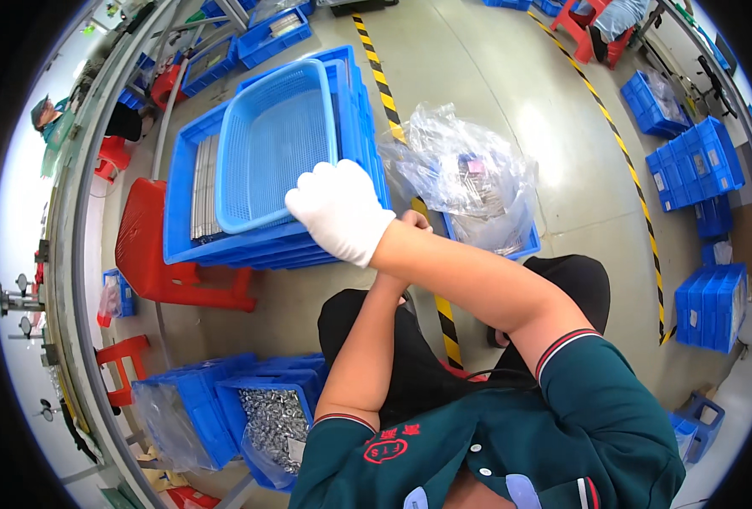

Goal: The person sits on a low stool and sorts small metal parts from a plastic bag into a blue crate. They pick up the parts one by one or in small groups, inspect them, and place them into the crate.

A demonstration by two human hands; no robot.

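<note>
My right hand, in a white glove, reaches across to the left with its fingers curled. It overlaps the near right corner of a light blue mesh basket; whatever lies inside the fist is hidden. Behind my right forearm, my bare left hand shows only in part, its fingers bent inward, and I cannot see what they close on. The basket rests on top of a stack of blue crates. Long metal rods lie in the top crate, partly covered by the basket.
Beyond my hands, a blue crate holds metal parts under clear plastic. Left of the stack stands a red stool. A crate of small metal parts is at lower left. More crates line the right; a person sits far off.
</note>
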